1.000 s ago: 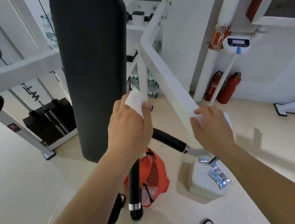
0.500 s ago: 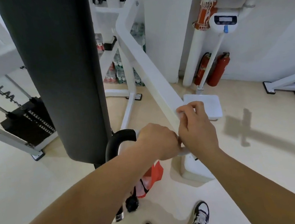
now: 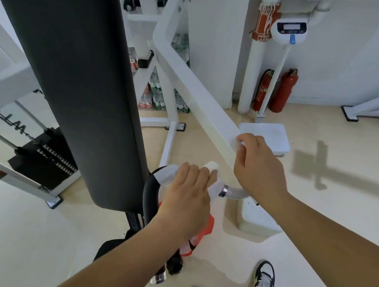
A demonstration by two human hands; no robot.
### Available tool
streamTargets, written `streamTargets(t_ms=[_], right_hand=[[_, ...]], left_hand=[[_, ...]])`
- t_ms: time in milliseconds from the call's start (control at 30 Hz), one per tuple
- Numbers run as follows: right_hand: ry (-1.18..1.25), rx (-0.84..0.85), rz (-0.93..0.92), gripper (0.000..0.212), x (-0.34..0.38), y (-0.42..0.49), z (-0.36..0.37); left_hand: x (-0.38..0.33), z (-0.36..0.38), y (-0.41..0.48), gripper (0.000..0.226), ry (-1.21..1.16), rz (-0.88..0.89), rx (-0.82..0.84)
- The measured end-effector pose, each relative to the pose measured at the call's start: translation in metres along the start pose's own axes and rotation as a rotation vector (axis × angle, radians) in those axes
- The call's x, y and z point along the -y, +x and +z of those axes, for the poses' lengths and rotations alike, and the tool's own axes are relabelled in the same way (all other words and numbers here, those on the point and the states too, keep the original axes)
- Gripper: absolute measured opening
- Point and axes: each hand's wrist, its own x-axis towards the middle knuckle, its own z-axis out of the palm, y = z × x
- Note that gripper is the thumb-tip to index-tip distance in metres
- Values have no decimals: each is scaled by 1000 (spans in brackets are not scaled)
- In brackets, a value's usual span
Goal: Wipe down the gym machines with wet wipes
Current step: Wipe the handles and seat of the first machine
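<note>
The left hand (image 3: 188, 194) grips a wet wipe (image 3: 167, 175) wrapped round the curved black handle (image 3: 147, 196), just beside the tall back pad (image 3: 83, 85). The right hand (image 3: 258, 166) pinches another wipe (image 3: 238, 142) against the lower edge of the white bar (image 3: 202, 102). Open floor (image 3: 338, 207) lies to its right.

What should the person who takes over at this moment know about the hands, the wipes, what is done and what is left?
Left hand: grips a wet wipe wrapped round the curved black handle, near its chrome ring.
Right hand: pinches a second wipe against the lower end of the sloping white bar.
Done: the picture does not show which surfaces are already wiped.
Left, probably: the rest of the handle, the bar upward, the black back pad, then the weight-stack machine.
</note>
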Motion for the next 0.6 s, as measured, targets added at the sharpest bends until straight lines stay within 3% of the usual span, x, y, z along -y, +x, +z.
streamTargets(t_ms=[100, 200, 300, 400, 500, 600], right_hand=[[2, 13, 13, 30, 1, -1, 1], [1, 17, 27, 30, 3, -1, 0], [-9, 19, 22, 30, 4, -1, -1], [-21, 19, 8, 29, 3, -1, -1], [-25, 19, 7, 29, 3, -1, -1], [-26, 12, 0, 29, 3, -2, -1]], left_hand=[[-4, -29, 32, 25, -11, -45, 152], [-9, -47, 54, 22, -52, -51, 317], [-13, -37, 43, 24, -17, -42, 211], [-15, -9, 6, 48, 18, 9, -10], [-9, 2, -22, 90, 119, 36, 50], [-4, -5, -18, 81, 157, 84, 55]])
